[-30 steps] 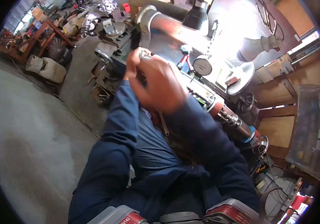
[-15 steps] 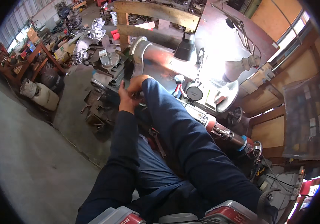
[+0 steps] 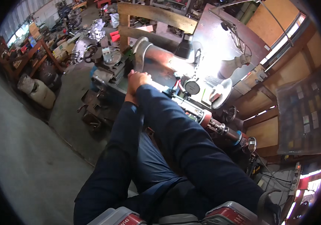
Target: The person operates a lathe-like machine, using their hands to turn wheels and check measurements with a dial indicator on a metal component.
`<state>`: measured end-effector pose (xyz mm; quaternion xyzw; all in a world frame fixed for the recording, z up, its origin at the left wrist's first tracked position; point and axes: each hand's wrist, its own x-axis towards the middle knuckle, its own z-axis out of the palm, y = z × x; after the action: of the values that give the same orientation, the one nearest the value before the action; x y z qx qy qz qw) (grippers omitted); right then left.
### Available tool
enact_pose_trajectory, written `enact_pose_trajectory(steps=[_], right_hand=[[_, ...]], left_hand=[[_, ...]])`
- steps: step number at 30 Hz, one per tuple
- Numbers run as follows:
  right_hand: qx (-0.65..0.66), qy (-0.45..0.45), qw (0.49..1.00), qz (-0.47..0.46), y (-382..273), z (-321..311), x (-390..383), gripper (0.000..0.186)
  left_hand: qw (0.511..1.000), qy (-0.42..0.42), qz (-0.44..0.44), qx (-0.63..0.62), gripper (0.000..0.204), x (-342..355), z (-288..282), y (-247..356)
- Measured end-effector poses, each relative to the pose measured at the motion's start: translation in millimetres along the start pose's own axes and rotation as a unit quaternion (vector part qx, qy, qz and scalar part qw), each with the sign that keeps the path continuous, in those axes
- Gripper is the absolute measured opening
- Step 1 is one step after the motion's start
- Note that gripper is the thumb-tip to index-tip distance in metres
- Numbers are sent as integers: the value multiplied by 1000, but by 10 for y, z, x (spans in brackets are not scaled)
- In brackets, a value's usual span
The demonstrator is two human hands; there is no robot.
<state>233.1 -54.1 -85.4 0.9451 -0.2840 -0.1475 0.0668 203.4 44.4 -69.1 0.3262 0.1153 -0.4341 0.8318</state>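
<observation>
My right hand (image 3: 139, 80) and my left hand (image 3: 131, 96) are closed together at the near-left end of a long metal machine bed. The right lies on top and hides most of the left. Whatever is between them, if anything, does not show. Just beyond them stands a large flanged metal cylinder (image 3: 156, 55), reddish along its side. To the right of my hands, a round dial gauge (image 3: 192, 87) is mounted above the bed. A red-and-steel spindle assembly (image 3: 220, 127) runs from there to the lower right.
A bright work lamp (image 3: 185, 47) glares over the bench. Left of my hands are a metal fixture (image 3: 110, 57) and rusty metal parts (image 3: 92, 112). A pale gas cylinder (image 3: 37, 92) lies on the floor at left. Wooden rails (image 3: 156, 15) stand behind, and a wooden wall rises at right.
Both hands have moved up and slightly right, away from the spot lower at the bed's edge. My right hand now covers the left. The wrench seen earlier by my lap is hidden.
</observation>
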Motion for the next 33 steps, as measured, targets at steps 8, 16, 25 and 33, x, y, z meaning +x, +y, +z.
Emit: enact_pose_trajectory(steps=[8,16,25,33], right_hand=[[48,538,814,211,-341,-183,-494,59],[368,478,764,-231,1009,-787,-3093,35],[220,303,926,-44,2025,-257,-3079,44],[168,259,951,2,1994,-53,-2998,27]], left_hand=[[997,18,63,45,43,244,232,163],[732,193,587,287,22,-378,196,230],[400,-98,696,588,28,-1157,420,-1123],[394,-101,644,648,32,-957,330,-1176]])
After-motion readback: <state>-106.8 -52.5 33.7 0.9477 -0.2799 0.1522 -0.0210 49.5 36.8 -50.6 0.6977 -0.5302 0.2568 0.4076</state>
